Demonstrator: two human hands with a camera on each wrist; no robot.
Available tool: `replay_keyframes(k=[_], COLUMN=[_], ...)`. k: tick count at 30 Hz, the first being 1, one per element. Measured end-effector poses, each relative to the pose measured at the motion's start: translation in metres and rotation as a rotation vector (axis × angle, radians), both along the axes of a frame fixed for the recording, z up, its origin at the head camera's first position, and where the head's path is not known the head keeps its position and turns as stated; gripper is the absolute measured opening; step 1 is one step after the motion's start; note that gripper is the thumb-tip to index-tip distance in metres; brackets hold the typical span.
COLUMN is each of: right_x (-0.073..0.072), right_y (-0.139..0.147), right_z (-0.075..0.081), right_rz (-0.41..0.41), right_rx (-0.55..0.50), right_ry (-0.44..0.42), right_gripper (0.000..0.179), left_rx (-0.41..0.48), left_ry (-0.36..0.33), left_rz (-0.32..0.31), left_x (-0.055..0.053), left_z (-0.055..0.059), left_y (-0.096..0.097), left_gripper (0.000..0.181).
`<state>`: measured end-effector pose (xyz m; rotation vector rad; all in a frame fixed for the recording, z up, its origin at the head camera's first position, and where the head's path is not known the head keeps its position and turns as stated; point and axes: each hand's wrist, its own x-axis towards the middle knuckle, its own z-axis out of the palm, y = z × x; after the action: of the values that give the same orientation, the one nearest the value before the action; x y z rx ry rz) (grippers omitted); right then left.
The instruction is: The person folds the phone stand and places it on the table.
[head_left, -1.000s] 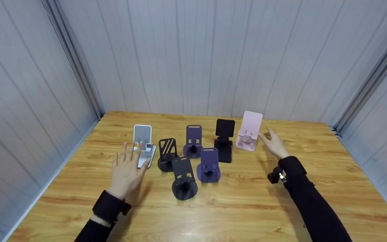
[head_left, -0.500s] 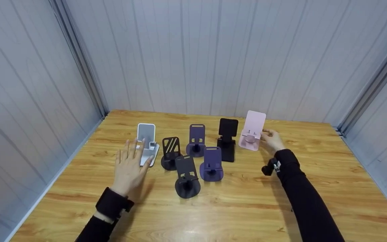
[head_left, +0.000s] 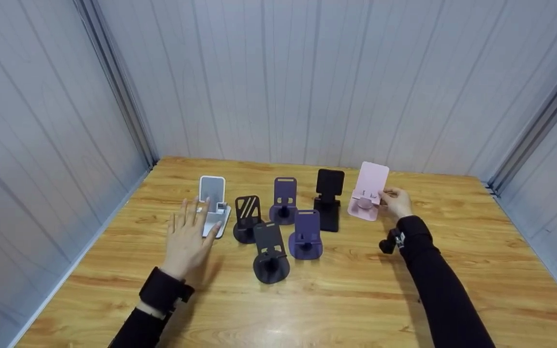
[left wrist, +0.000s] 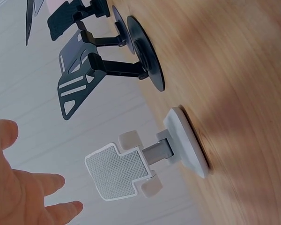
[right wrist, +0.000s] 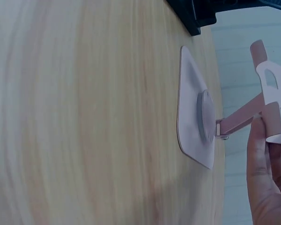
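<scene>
Pink stand (head_left: 374, 179), rightmost of seven on the table (head_left: 356, 299), is pinched at its edge by the right hand (head_left: 398, 203); the left hand (head_left: 185, 244), fingers straight, hovers near the one white stand (head_left: 213, 187). Between these I count two purple stands (head_left: 307, 223) and three black stands (head_left: 330, 181).

Spread across a wood-grain table (head_left: 346, 299), streaked with darker bands and glossy toward the front: at far left, a white stand (head_left: 212, 187); next, a slotted black stand (head_left: 248, 212), with a charcoal stand (head_left: 270, 236) just in front; at centre, a rear purple stand (head_left: 285, 190) and a front purple stand (head_left: 307, 225); beyond, a square-headed black stand (head_left: 328, 207); at far right, a pink stand (head_left: 371, 180), apparently resting flat, though hard to confirm from these angles.
</scene>
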<state>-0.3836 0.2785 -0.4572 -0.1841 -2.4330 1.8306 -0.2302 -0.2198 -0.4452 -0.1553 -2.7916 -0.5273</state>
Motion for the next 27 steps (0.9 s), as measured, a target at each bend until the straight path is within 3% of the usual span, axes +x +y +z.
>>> replay_keyframes(k=[3,11,18,27], right_x=[0.001,0.014,0.031,0.061], right_y=[0.008,0.018,0.017,0.017], right_z=[-0.001,0.0,-0.003,-0.007], right_rz=[0.056,0.233,0.278,0.316], right_rx=[-0.059,-0.084,-0.126,-0.051], right_ry=[0.009,0.038,0.046,0.061], right_gripper=[0.022,0.009,0.014,0.018], left_rx=[-0.006,-0.007,-0.006,0.01], left_ry=[0.007,0.002,0.015,0.059], left_rz=[0.0,0.002,-0.012,-0.061], left_x=[0.0,0.0,0.002,0.001], left_z=[0.0,0.002,0.005,0.013], left_y=[0.0,0.001,0.005,0.019], left_gripper=[0.069,0.069,0.068,0.068])
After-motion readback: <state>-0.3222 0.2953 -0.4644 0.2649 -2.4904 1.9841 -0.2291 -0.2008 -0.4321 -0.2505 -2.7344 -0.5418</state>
